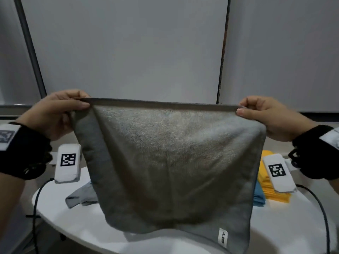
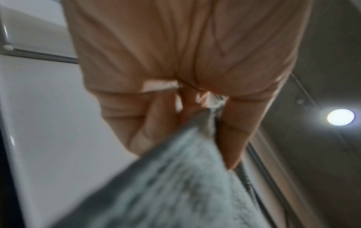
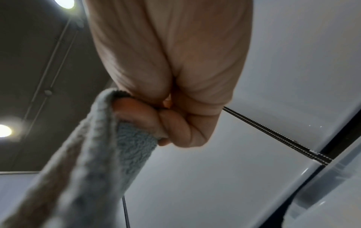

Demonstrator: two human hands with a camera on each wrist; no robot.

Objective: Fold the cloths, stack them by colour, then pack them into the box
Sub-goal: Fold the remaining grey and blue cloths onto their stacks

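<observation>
A grey cloth (image 1: 170, 162) hangs spread out in the air above the white table (image 1: 286, 226), with a small white label near its lower right corner. My left hand (image 1: 80, 104) pinches its top left corner and my right hand (image 1: 242, 110) pinches its top right corner, so the top edge is stretched between them. In the left wrist view the grey cloth (image 2: 166, 185) runs up into my left hand (image 2: 207, 123). In the right wrist view my right hand (image 3: 140, 114) grips the folded edge of the grey cloth (image 3: 93, 162). No box is in view.
Another grey cloth (image 1: 80, 197) lies crumpled on the table at the left. Folded blue cloths (image 1: 259, 196) and a stack of yellow cloths (image 1: 269, 187) sit at the right, partly hidden. Two white tagged wrist units (image 1: 67, 165) (image 1: 278, 173) hang below my wrists with cables.
</observation>
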